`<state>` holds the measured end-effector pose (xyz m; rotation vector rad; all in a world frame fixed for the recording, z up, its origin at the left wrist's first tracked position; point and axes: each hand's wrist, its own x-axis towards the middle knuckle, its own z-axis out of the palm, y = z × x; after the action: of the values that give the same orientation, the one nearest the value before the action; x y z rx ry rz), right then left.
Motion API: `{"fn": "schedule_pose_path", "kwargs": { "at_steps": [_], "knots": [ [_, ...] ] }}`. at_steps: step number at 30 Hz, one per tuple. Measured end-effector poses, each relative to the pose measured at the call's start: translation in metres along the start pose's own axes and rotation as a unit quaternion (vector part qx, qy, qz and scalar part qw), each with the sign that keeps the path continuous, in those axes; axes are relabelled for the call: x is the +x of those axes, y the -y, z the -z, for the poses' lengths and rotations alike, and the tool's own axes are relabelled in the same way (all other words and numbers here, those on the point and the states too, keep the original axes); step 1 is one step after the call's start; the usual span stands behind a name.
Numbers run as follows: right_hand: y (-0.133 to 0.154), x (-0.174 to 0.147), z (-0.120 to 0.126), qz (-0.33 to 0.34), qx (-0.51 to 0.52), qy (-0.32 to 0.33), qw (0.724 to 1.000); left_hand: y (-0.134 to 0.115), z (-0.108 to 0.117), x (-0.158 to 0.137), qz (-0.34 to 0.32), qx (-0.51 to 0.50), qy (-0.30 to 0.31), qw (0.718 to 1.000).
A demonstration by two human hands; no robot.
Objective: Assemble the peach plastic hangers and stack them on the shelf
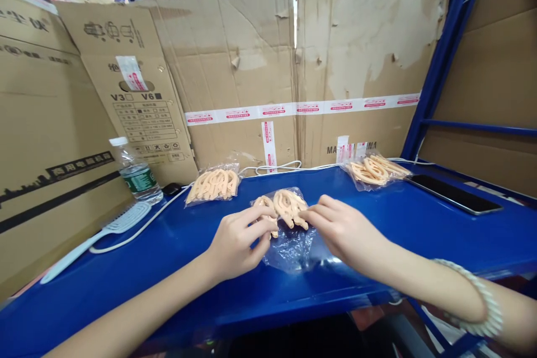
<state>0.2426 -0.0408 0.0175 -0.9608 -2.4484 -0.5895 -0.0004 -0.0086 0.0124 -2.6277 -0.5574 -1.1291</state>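
A clear plastic bag [289,249] with beige, looped pieces [287,205] in it lies on the blue shelf, between my two hands. The pieces look like bundled curved rods or hooks; their exact kind does not show. My left hand [243,238] is closed at the bag's left side, thumb and fingers pinched near the left bundle. From the right, my right hand [342,229] has its fingertips pressed together at the right edge of the bag, beside the other bundle. The fingers partly cover the bag's sides.
Similar bags of beige pieces lie at the back left [215,183] and back right [373,170]. A water bottle [138,176], a pale hairbrush [121,221] and a white cable [157,218] are left. A phone [455,193] lies right. Cardboard [235,67] walls the back.
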Motion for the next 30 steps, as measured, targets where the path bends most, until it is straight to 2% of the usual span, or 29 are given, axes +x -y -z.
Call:
{"fn": "schedule_pose_path", "kwargs": {
  "at_steps": [2,4,6,8,10,13,16,19,22,25,27,30],
  "knots": [
    [-0.014,-0.02,0.019,0.0,0.042,-0.009,0.999,-0.006,0.012,0.002,0.013,-0.014,0.009,1.0],
    [-0.027,-0.038,0.031,-0.005,0.074,0.019,0.997,-0.015,0.024,-0.002,0.054,-0.031,0.049,0.997],
    [-0.036,-0.051,0.033,-0.022,0.101,0.054,0.993,-0.025,0.031,-0.012,0.086,-0.015,0.085,0.993],
    [-0.041,-0.056,0.025,-0.038,0.132,0.076,0.988,-0.033,0.031,-0.024,0.123,0.016,0.095,0.988],
    [-0.043,-0.053,0.012,-0.041,0.17,0.081,0.981,-0.039,0.025,-0.034,0.154,0.04,0.082,0.984],
    [-0.043,-0.041,-0.006,-0.044,0.223,0.054,0.972,-0.041,0.013,-0.039,0.178,0.029,0.077,0.981],
    [-0.039,-0.033,-0.008,-0.07,0.271,0.022,0.96,-0.042,0.009,-0.04,0.202,-0.02,0.067,0.977],
    [-0.026,-0.039,0.004,-0.132,0.349,0.016,0.928,-0.051,0.014,-0.045,0.262,-0.074,0.03,0.962],
    [-0.007,-0.051,0.016,-0.22,0.431,0.03,0.874,-0.065,0.021,-0.05,0.329,-0.125,0.018,0.936],
    [0.01,-0.061,0.019,-0.283,0.48,0.036,0.83,-0.077,0.022,-0.052,0.363,-0.168,0.001,0.917],
    [0.016,-0.063,0.016,-0.302,0.501,0.036,0.81,-0.081,0.019,-0.052,0.388,-0.176,-0.018,0.904],
    [0.021,-0.063,0.01,-0.324,0.508,0.029,0.798,-0.082,0.015,-0.056,0.401,-0.161,-0.028,0.901]
  ]
}}
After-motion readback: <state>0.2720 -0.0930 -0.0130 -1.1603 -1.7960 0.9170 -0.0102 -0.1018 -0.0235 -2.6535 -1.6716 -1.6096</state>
